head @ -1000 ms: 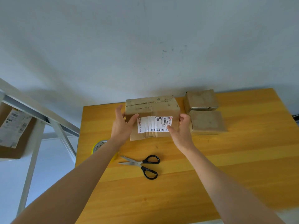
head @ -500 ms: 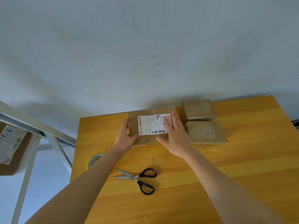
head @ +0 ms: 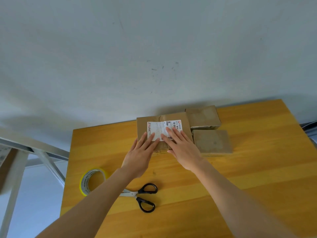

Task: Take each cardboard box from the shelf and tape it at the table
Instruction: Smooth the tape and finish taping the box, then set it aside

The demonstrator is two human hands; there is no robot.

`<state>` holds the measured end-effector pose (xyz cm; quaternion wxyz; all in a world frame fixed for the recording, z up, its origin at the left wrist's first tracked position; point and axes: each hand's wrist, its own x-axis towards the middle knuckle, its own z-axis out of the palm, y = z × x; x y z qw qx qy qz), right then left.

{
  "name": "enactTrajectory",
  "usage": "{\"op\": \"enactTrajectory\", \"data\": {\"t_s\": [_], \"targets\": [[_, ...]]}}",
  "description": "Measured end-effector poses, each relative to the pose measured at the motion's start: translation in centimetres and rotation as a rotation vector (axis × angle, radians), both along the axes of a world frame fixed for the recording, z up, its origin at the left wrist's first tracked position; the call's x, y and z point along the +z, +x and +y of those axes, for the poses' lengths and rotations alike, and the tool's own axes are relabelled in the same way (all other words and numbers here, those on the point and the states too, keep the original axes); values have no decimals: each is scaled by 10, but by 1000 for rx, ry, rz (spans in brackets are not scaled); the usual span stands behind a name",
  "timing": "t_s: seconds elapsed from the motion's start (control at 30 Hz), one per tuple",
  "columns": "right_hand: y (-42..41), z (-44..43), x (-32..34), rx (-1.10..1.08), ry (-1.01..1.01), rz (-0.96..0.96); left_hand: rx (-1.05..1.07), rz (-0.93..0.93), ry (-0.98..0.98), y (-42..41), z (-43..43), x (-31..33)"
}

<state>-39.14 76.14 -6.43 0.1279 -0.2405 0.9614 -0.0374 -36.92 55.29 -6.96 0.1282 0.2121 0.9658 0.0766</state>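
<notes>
Three cardboard boxes sit along the far edge of the tabletop (head: pixel 257 169). The largest, the labelled box (head: pixel 142 125), lies at the middle of that edge with one white shipping label (head: pixel 164 126) on its top. Both hands lie on it. The left hand (head: pixel 139 156) rests flat on the near left part of the top, fingers straight and spread. The right hand (head: pixel 184 150) rests flat beside it, fingers straight across the label. Neither grips anything.

Two smaller boxes stand just beside its right side, the far box (head: pixel 203 117) behind the near box (head: pixel 212 141). One tape roll (head: pixel 84 184) lies near the left edge, partly behind the left forearm. One pair of black-handled scissors (head: pixel 142 194) lies towards the near edge. A metal shelf frame (head: pixel 42 150) stands off the left edge.
</notes>
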Motion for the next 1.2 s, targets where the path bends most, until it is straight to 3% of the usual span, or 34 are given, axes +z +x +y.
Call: {"op": "enactTrajectory", "data": {"t_s": [0.4, 0.7, 1.07, 1.2], "targets": [[-6, 25, 6, -79, 53, -8, 6, -32, -51, -15, 35, 10], [19, 11, 43, -215, 26, -16, 75, -42, 6, 4, 2, 52], [102, -73, 96, -475, -145, 124, 117, -49, 300, 72, -65, 104], [142, -110, 107, -616, -306, 162, 156, -48, 443, 112, -84, 120]]}}
